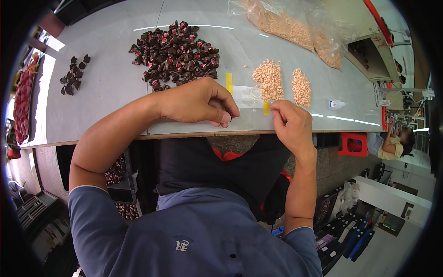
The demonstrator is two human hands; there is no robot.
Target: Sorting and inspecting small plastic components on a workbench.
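Observation:
Close to the table's front edge, my left hand (196, 102) is closed in a pinch, and the edge of a small dark piece shows at its fingertips. My right hand (294, 125) is also closed, thumb against forefinger; whatever it may hold is too small to make out. Between and beyond the hands, a small clear round dish (251, 95) sits on a white sheet with yellow tape (229, 83) beside it. Past my left hand lies a big heap of dark brown, glossy pieces (177, 55), some with red faces. Two piles of small pale beige pieces (270, 79) lie beyond my right hand.
Clear plastic bags of beige pieces (286, 30) lie at the far right. A small white bottle (337, 104) rests at right. A small dark cluster (74, 76) is at left. Below stand black bins (122, 194) and a red stool (353, 144); another person (392, 145) sits at far right.

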